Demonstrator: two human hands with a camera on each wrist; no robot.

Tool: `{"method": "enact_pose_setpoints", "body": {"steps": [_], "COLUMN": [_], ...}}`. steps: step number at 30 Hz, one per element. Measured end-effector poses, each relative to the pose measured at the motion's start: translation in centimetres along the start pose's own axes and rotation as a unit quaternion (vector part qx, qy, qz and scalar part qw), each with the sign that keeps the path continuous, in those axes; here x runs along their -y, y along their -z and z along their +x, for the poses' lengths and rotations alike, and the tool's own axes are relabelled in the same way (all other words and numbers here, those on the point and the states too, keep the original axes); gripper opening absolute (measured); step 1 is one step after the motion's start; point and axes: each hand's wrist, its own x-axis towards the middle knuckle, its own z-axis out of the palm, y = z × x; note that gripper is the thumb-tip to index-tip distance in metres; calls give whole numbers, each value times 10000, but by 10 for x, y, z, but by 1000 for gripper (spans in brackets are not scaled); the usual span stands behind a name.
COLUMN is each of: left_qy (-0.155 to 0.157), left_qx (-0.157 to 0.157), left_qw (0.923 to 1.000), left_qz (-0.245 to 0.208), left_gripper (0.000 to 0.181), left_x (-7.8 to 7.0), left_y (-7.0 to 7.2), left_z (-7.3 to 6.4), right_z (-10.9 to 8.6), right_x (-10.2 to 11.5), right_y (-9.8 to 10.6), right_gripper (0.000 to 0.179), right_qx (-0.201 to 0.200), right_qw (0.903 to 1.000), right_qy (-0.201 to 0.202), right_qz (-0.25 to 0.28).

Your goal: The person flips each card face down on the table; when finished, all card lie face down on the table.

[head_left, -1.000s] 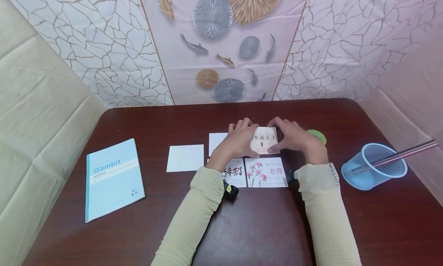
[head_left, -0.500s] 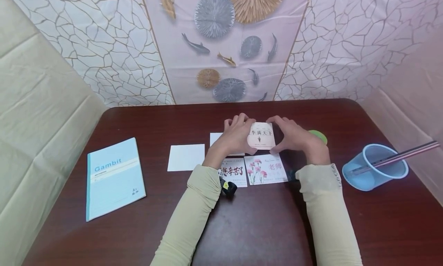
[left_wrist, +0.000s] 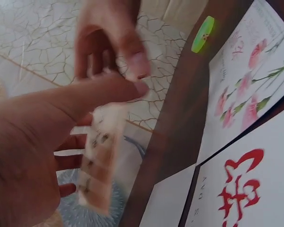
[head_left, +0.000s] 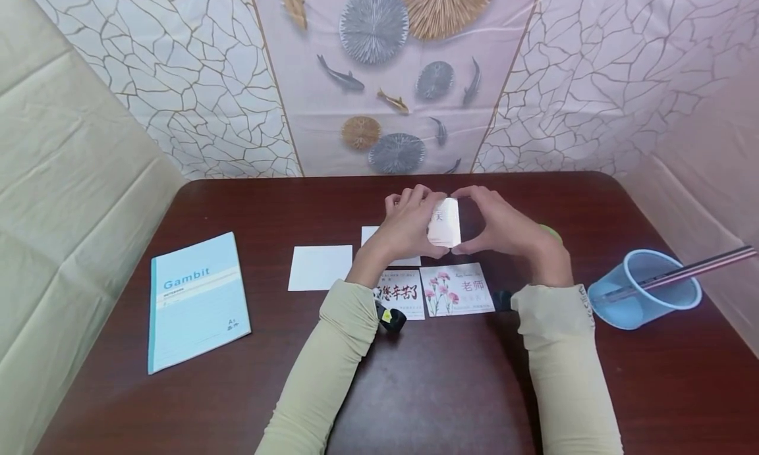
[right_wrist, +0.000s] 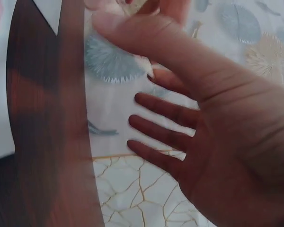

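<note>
A pale printed card (head_left: 446, 223) is up off the table, tilted and foreshortened, between both hands. My left hand (head_left: 400, 228) grips its left side, with the thumb at the near edge and the fingers behind. From the other side my right hand (head_left: 510, 231) holds it between thumb and index finger at the right corners; the other fingers are spread in the right wrist view. Nearer lie a card with pink carnations (head_left: 456, 289) and one with red characters (head_left: 400, 295), partly covered by the left wrist. Another white card (head_left: 406, 262) lies partly behind the left hand.
A blank white card (head_left: 320, 268) lies to the left. Farther left is a light blue notebook (head_left: 200, 302). At the right, a blue cup (head_left: 634, 297) leans over with striped sticks (head_left: 682, 268) in it. A green disc (left_wrist: 203, 34) lies behind the right wrist.
Both hands have lifted the printed card away from the table and tilted it, so its face now looks narrower. The carnation card has turned slightly.
</note>
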Motion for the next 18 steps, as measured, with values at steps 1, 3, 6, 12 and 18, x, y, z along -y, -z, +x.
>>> {"method": "enact_pose_setpoints", "body": {"steps": [1, 3, 6, 12, 18], "left_qy": [-37, -30, 78, -386, -776], "left_qx": [-54, -224, -583, -627, -341], "left_qw": [10000, 9996, 9958, 9343, 8563], "left_qz": [-28, -152, -695, -3489, -5095], "left_gripper": [96, 96, 97, 90, 85], "left_x": [0, -1, 0, 7, 10], "left_y": [0, 2, 8, 16, 21], "left_z": [0, 0, 0, -3, -7], "right_z": [0, 0, 0, 2, 0], "right_x": [1, 3, 4, 3, -4], "right_y": [1, 1, 2, -3, -4], "right_gripper": [96, 97, 102, 96, 90], "right_qx": [-38, -147, -243, 21, 133], "right_qw": [10000, 9996, 9985, 9981, 9987], "right_qy": [80, 222, 331, 352, 153], "right_qz": [10, 124, 364, 504, 466]}}
